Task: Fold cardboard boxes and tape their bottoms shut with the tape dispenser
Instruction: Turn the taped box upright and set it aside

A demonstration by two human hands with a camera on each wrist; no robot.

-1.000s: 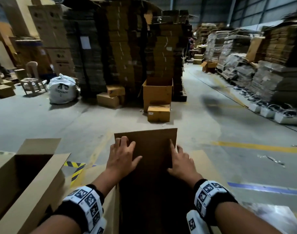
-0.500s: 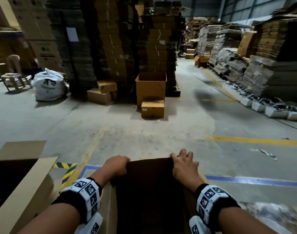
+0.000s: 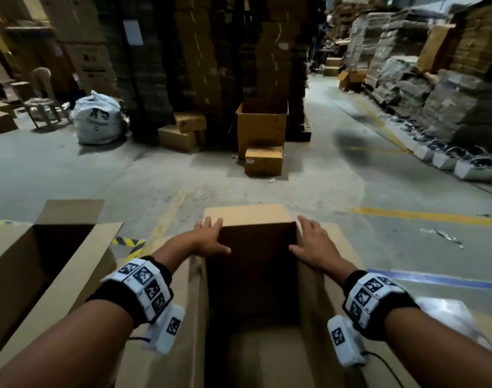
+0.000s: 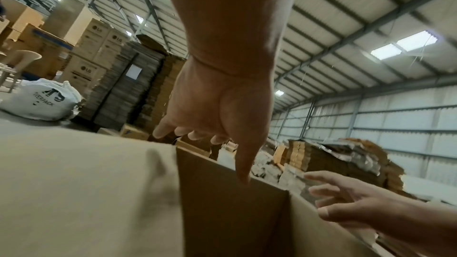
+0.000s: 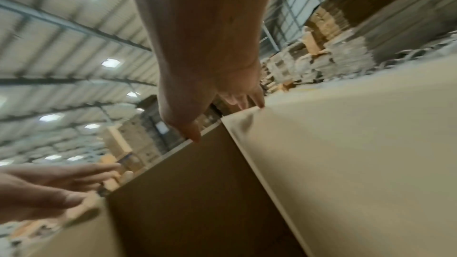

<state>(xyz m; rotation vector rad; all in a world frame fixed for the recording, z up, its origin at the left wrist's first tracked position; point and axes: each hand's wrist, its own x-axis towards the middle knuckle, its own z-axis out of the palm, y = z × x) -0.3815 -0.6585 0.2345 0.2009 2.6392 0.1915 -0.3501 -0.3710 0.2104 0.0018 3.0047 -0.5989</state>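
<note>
— Where's the box, and what are your hands doing on it?

— The cardboard box [image 3: 253,275] stands open right in front of me, its dark inside facing up. My left hand [image 3: 208,238] rests on the far left corner: fingers [image 3: 211,224] straight over the far flap [image 3: 247,215], thumb stretched along the inner wall. My right hand [image 3: 313,245] lies on the far right corner the same way, fingers spread and flat, thumb pointing inward. Neither hand is curled round anything; both just press on the board.

— That differs from a moment ago?

— Yes. A second ago the far flap stood upright and both my palms lay flat against it. Half a second ago I had pushed it over, my left fingers curled round its edge. Now it is bent outward, away from me, its pale outer face lit, and my left hand has flattened out again. The hands have also spread apart to the two corners.

— The wrist views?

— From the left wrist my thumb [image 4: 243,163] touches the top edge of the far wall; from the right wrist my fingers [image 5: 257,99] touch the side flap [image 5: 346,163].

— Anything else nearby?

— Another open box [image 3: 43,261] stands to my left, and a white sack [image 3: 99,121] sits across the floor.
</note>
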